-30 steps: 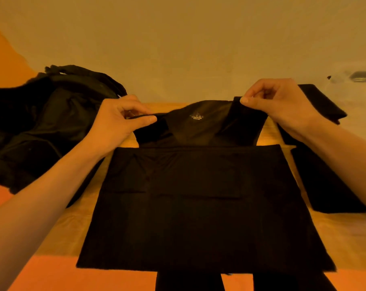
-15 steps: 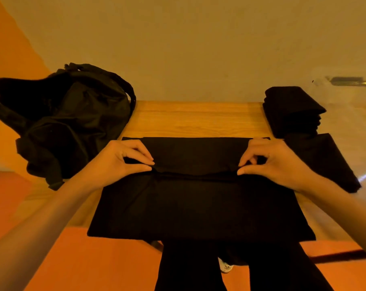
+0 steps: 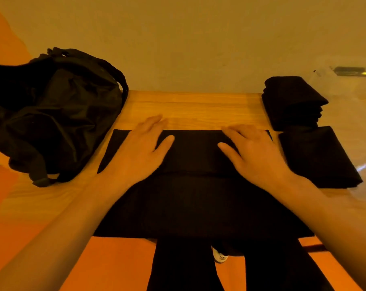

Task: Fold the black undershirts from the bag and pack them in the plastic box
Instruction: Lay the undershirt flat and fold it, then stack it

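Note:
A black undershirt [image 3: 198, 202] lies flat on the wooden table [image 3: 190, 108], its top part folded down over the body. My left hand [image 3: 140, 152] presses flat on the left of the folded flap, fingers straight. My right hand [image 3: 253, 152] lies flat on the right of the flap in the same way. The black bag [image 3: 58, 114] slumps at the table's left. A stack of folded black undershirts [image 3: 291, 101] sits at the far right, with another folded one [image 3: 316, 158] in front of it. The clear plastic box [image 3: 354, 97] is faintly visible at the right edge.
A plain wall runs behind the table. My dark trouser legs [image 3: 188, 265] and a white shoe [image 3: 219, 256] show below the table's near edge, over an orange floor. Bare wood lies between the shirt and the wall.
Both hands brought the shirt's top down onto its body, let go of the pinched straps, and now press flat on the fold.

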Demonstrator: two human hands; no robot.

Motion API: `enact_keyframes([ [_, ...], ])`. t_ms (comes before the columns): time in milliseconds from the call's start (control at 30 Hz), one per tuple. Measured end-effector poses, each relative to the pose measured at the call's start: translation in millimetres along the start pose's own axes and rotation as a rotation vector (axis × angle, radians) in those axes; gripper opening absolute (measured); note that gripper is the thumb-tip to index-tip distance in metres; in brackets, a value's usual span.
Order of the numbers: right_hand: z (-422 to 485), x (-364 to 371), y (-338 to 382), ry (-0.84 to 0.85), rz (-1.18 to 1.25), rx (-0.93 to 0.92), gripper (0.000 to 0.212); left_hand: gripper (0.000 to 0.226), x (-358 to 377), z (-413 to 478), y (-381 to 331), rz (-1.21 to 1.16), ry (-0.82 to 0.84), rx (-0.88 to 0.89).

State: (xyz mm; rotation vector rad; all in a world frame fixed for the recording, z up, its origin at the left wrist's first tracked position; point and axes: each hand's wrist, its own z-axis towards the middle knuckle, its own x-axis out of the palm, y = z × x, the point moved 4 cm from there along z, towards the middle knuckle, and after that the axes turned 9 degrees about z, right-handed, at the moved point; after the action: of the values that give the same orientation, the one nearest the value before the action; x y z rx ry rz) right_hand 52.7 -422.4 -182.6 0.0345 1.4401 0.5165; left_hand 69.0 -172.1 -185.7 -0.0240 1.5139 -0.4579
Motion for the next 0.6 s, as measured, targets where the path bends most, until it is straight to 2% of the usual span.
enact_keyframes([
  [67,12.3,28.2,6.6,0.213,-0.047,0.129,0.079,0.073,22.9,12.0,-4.3,0.224,0.214,-0.01],
  [133,14.9,43.0,0.0,0.274,-0.087,0.155,0.082,0.08,37.1,13.4,7.1,0.346,0.27,-0.036],
  [233,8.3,43.5,-20.1,0.248,-0.097,0.144,0.078,0.087,44.9,6.4,23.3,0.436,0.211,-0.031],
  [367,8.3,41.1,-28.8,0.302,-0.122,0.11,0.072,0.089,48.3,4.5,27.4,0.453,0.13,-0.01],
  [500,8.0,39.4,-24.6,0.33,-0.204,0.14,0.084,0.09,49.2,4.7,25.1,0.437,0.089,-0.011],
  [600,4.5,43.5,-11.1,0.276,-0.215,0.107,0.09,0.09,50.1,5.3,25.4,0.436,0.084,-0.02],
])
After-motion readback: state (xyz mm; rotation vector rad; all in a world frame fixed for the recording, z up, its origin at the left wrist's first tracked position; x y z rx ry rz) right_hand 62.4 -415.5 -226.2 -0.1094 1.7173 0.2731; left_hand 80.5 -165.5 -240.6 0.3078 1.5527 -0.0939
